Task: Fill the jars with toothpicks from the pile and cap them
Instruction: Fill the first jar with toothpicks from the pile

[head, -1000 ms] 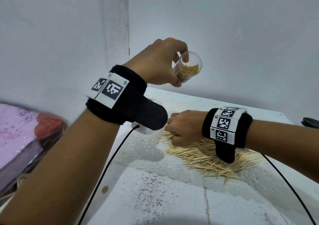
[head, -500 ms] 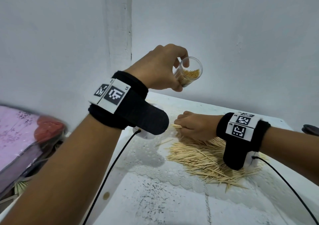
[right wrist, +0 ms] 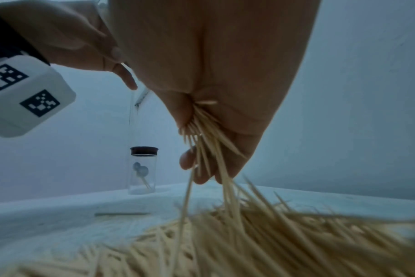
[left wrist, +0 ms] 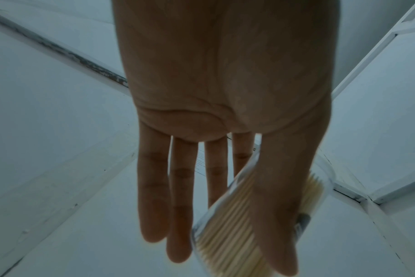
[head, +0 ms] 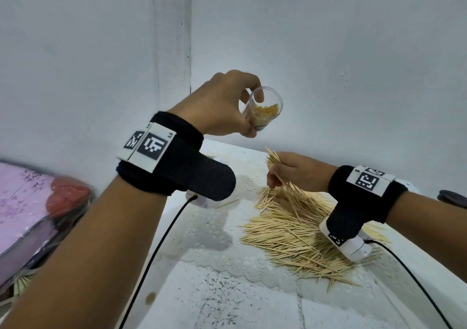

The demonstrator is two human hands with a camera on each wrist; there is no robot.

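We see left hand (head: pixel 222 106) gripping a part-filled jar (head: pixel 262 112), right hand (head: pixel 295 171) clutching toothpicks (head: pixel 274 160) above the pile (head: pixel 298 232); capped jar (right wrist: pixel 143 169) far behind

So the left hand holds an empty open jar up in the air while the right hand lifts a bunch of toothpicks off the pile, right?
Not quite: the jar is not empty. The head view shows toothpicks already inside it. The rest stands: the left hand holds it up, and the right hand lifts a bunch of toothpicks from the pile.

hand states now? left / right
Left hand: holding the open jar, partly filled with toothpicks.
Right hand: gripping a bunch of toothpicks above the pile.
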